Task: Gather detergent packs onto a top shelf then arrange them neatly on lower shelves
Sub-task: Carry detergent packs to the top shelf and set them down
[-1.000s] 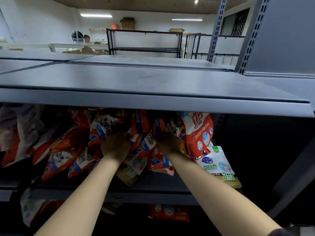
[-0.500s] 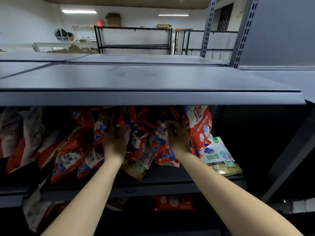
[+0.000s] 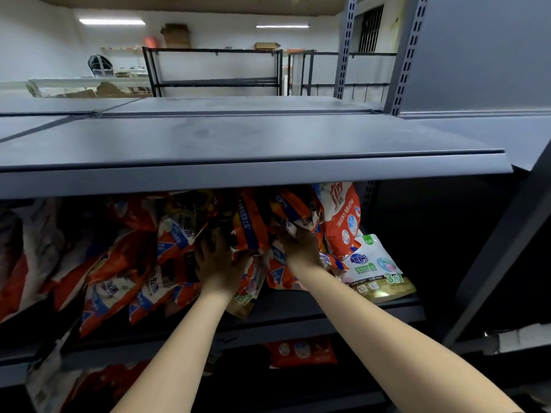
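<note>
Two grey metal shelves fill most of the view: the top shelf (image 3: 238, 141) spans the frame as a bare flat board, and the second shelf (image 3: 313, 311) below it carries a crowded heap of orange detergent packs (image 3: 125, 278) leaning and overlapping from the left edge to past the middle. At the right end of that heap a taller orange and white pack (image 3: 340, 222) stands upright against the others, and just beside it a white and green pouch (image 3: 375, 272) lies tilted on the shelf, marked 3in1. On the shelf underneath, more packs (image 3: 301, 350) show dimly in shadow. Both arms reach in under the top shelf. The left hand (image 3: 219, 260) has its fingers curled around a bunch of orange packs in the middle of the heap. The right hand (image 3: 301, 248) grips packs of the same heap, close to the tall pack.
</note>
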A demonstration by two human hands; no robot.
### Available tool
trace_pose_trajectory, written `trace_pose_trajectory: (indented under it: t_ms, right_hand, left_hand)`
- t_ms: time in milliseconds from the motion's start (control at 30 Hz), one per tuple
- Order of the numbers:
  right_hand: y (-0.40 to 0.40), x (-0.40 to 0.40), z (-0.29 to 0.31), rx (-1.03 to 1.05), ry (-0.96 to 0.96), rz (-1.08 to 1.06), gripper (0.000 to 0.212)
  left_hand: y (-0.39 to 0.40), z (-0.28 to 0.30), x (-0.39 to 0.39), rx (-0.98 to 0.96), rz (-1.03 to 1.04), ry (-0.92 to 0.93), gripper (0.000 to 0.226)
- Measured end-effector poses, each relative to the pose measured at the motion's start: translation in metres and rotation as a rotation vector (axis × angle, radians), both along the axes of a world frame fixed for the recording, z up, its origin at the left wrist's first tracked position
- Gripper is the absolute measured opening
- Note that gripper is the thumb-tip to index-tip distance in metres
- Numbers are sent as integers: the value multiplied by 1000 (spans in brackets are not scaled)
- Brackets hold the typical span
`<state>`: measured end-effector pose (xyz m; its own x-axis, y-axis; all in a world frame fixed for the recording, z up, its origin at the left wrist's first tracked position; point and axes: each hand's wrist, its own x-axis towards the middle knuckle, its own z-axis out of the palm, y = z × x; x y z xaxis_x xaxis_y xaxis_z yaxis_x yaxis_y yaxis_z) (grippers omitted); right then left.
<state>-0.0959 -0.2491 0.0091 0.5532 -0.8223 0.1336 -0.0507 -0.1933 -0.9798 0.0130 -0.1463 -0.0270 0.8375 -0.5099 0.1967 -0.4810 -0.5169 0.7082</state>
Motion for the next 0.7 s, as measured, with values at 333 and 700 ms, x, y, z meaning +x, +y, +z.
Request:
trace_pose_trajectory:
  t_ms: [333,700]
  right_hand:
    - [-2,-36,5,-110,-40,-107,13]
    - [2,-89,27,-57,-145,-297,35]
  left_hand:
    - [-24,-6,16,35,-41,30,78]
    - [0,38,-30,-616,235,-63,33]
